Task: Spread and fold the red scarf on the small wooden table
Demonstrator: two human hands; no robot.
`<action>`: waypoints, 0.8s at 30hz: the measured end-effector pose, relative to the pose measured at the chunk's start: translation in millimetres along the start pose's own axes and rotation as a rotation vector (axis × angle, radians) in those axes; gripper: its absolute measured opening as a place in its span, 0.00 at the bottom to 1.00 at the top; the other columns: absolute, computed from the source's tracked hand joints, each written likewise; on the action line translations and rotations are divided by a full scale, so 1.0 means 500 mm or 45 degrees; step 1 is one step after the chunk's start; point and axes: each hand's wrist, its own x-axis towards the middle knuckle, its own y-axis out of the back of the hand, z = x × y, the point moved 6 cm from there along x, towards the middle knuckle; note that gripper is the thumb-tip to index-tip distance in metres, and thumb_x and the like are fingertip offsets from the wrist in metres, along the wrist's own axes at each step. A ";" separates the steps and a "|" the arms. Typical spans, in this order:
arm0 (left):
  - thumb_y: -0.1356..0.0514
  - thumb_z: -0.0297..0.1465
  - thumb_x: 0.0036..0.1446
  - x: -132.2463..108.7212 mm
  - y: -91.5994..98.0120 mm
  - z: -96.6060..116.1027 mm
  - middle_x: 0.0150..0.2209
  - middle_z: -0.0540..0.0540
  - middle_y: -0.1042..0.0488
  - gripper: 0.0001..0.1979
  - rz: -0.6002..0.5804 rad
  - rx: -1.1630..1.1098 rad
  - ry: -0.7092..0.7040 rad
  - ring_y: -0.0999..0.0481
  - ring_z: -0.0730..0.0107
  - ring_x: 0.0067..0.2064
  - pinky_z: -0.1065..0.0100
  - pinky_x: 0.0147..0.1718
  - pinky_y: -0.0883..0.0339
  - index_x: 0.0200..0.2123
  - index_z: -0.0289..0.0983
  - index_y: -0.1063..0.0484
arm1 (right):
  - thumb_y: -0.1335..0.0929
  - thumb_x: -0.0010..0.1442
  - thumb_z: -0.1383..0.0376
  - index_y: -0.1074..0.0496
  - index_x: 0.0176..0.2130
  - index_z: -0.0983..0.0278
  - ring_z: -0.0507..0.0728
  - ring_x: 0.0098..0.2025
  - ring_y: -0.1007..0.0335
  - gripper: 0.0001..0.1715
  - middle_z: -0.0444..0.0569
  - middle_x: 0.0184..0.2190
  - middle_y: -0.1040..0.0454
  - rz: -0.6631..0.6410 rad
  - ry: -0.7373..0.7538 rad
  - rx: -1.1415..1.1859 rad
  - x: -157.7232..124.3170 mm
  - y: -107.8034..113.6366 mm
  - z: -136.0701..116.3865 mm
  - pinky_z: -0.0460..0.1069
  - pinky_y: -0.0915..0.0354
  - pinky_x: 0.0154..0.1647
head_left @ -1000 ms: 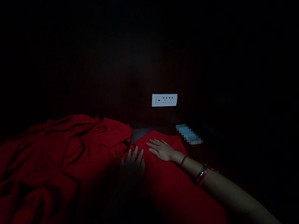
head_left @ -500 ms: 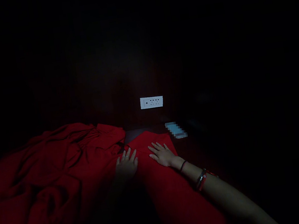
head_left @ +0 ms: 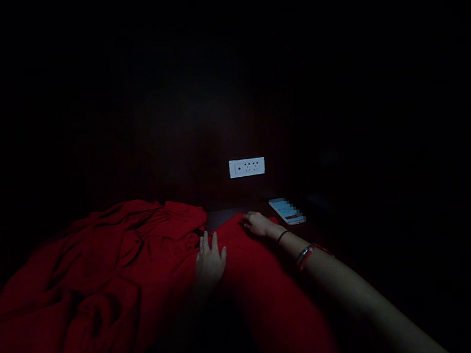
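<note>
Red cloth (head_left: 245, 243) is spread before me, smooth in the middle and heaped in loose folds on the left. My left hand (head_left: 210, 264) lies on it palm down, fingers stretched and apart, with a ring on one finger. At the cloth's far edge, my right hand (head_left: 255, 223) has its fingers curled down and closed on the fabric; the fingertips are partly hidden. A dark band and a silver and red bracelet are on the right arm.
Just beyond my right hand lies a phone (head_left: 289, 213) with a lit, blurred screen. A white socket plate (head_left: 247, 167) is set in the dark wall behind. A strip of grey surface (head_left: 226, 215) shows past the cloth. Everything around is very dark.
My right hand has moved away from me to the cloth's far edge, and its spread fingers have curled closed. My left hand stays flat. The view has shifted slightly.
</note>
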 end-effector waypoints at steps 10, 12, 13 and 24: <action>0.55 0.33 0.55 -0.004 -0.007 -0.012 0.48 0.30 0.36 0.23 0.207 0.095 0.180 0.37 0.52 0.49 0.59 0.39 0.37 0.48 0.22 0.39 | 0.37 0.51 0.69 0.32 0.42 0.67 0.55 0.49 0.43 0.15 0.53 0.47 0.36 -0.176 0.405 -0.005 0.159 -0.040 -0.032 0.48 0.46 0.47; 0.56 0.33 0.55 -0.006 -0.007 -0.010 0.48 0.30 0.36 0.22 0.239 0.084 0.153 0.37 0.53 0.50 0.59 0.39 0.37 0.48 0.23 0.38 | 0.35 0.49 0.70 0.30 0.37 0.68 0.54 0.41 0.38 0.12 0.53 0.39 0.31 -0.290 0.421 -0.007 0.175 -0.054 -0.045 0.47 0.43 0.41; 0.56 0.33 0.56 -0.007 -0.006 -0.009 0.48 0.31 0.36 0.22 0.241 0.079 0.139 0.37 0.53 0.50 0.59 0.39 0.38 0.48 0.24 0.38 | 0.34 0.48 0.69 0.30 0.35 0.68 0.53 0.37 0.36 0.11 0.51 0.36 0.30 -0.323 0.416 -0.002 0.182 -0.056 -0.048 0.46 0.42 0.37; 0.55 0.35 0.55 -0.013 0.013 0.008 0.53 0.38 0.40 0.25 0.065 0.004 0.106 0.44 0.53 0.54 0.57 0.44 0.43 0.55 0.30 0.47 | 0.43 0.57 0.66 0.37 0.40 0.68 0.50 0.33 0.38 0.13 0.49 0.35 0.32 -0.140 0.171 0.078 0.209 -0.006 0.031 0.43 0.43 0.29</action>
